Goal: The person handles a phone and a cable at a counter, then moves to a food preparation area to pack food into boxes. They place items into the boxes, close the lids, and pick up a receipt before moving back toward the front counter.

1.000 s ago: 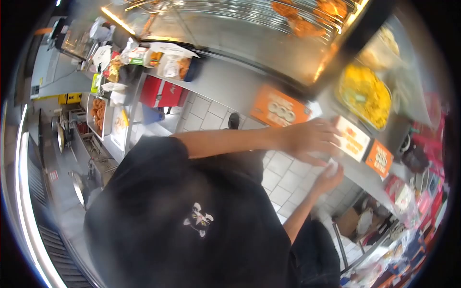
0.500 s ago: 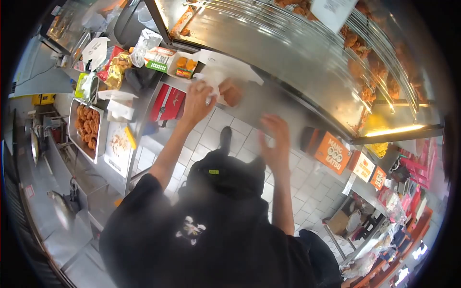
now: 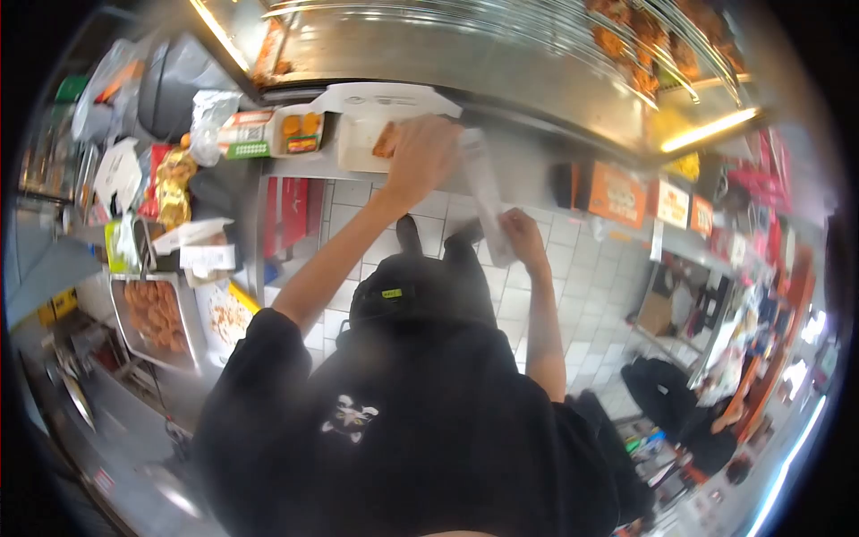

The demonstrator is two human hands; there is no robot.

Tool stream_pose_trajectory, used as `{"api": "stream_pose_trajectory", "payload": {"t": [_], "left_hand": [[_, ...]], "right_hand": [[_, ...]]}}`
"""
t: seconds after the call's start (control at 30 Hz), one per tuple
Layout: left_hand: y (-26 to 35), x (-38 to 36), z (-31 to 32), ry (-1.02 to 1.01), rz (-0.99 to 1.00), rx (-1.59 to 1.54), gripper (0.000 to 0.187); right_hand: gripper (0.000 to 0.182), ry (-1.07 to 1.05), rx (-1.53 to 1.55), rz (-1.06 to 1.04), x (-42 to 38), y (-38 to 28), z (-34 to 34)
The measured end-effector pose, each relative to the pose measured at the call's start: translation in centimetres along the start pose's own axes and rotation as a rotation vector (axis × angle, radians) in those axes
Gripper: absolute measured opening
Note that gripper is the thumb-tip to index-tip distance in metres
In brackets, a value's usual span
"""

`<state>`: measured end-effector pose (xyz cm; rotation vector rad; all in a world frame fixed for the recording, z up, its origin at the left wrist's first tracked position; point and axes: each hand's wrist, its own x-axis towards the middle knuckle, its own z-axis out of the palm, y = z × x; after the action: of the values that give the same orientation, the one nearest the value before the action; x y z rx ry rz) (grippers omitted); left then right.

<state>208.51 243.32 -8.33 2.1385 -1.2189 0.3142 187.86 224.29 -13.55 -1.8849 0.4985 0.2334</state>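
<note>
My left hand (image 3: 422,154), blurred, is over the right side of an open white cardboard box (image 3: 356,148). A browned piece of fried food (image 3: 386,140) lies in that box, partly hidden by the hand. My right hand (image 3: 524,238) is closed on a long, whitish, see-through strip (image 3: 484,183), perhaps a bag or sleeve. The strip slants up to the fingertips of my left hand; blur hides whether those fingers grip it. Left of the box stands a smaller open box (image 3: 298,146) with golden pieces and a colourful packet.
A heated glass display case (image 3: 403,54) runs along the far side of the counter. At left are a metal tray of fried pieces (image 3: 154,313), a white crumb-strewn tray (image 3: 224,313) and gold-wrapped packets (image 3: 176,183). Orange printed boxes (image 3: 617,192) stand at right.
My right hand, earlier with fingers apart, now grips the whitish strip. My left hand has moved up and right over the box. The camera view has shifted.
</note>
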Motion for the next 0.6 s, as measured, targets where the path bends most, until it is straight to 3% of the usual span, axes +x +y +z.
{"api": "stream_pose_trajectory", "payload": {"t": [0.07, 0.1, 0.17, 0.23, 0.3, 0.4, 0.43, 0.5, 0.53, 0.6], "left_hand": [[1.4, -0.7, 3.7, 0.027, -0.118, -0.277, 0.022], [2.0, -1.3, 5.6, 0.005, -0.097, -0.304, 0.022], [2.6, -1.8, 9.5, -0.467, 0.002, -0.336, 0.023], [3.1, -1.9, 11.7, -0.535, -0.001, -0.36, 0.028], [2.7, -1.6, 12.4, -0.631, 0.124, -0.205, 0.037], [1.2, -1.5, 13.8, -0.562, 0.199, -0.139, 0.042], [0.6, -1.0, 14.2, -0.576, 0.211, -0.133, 0.042], [-0.2, 0.0, 14.8, -0.502, 0.303, -0.121, 0.038], [-0.5, 0.3, 15.0, -0.524, 0.321, -0.121, 0.038], [-0.7, 0.8, 15.5, -0.473, 0.315, -0.171, 0.031]], "right_hand": [[0.027, 0.356, 0.303, 0.263, 0.9, 4.8, 0.9], [0.028, 0.46, 0.435, 0.246, 1.6, 6.9, 1.8], [0.031, 0.59, 0.597, 0.353, 2.5, 7.5, 2.7], [0.034, 0.715, 0.54, 0.319, 3.9, 7.8, 3.9], [0.032, 0.763, 0.414, 0.232, 4.1, 5.7, 3.7], [0.022, 0.769, -0.228, 0.153, 3.6, 3.1, 3.0], [0.022, 0.777, -0.211, 0.16, 4.0, 2.2, 2.3], [0.032, 0.896, -0.449, -0.045, 4.6, 1.2, 1.1], [0.032, 0.909, -0.43, -0.026, 5.2, 1.3, 0.4], [0.042, 0.625, -0.794, 0.016, 6.6, 2.2, -1.1]]}}
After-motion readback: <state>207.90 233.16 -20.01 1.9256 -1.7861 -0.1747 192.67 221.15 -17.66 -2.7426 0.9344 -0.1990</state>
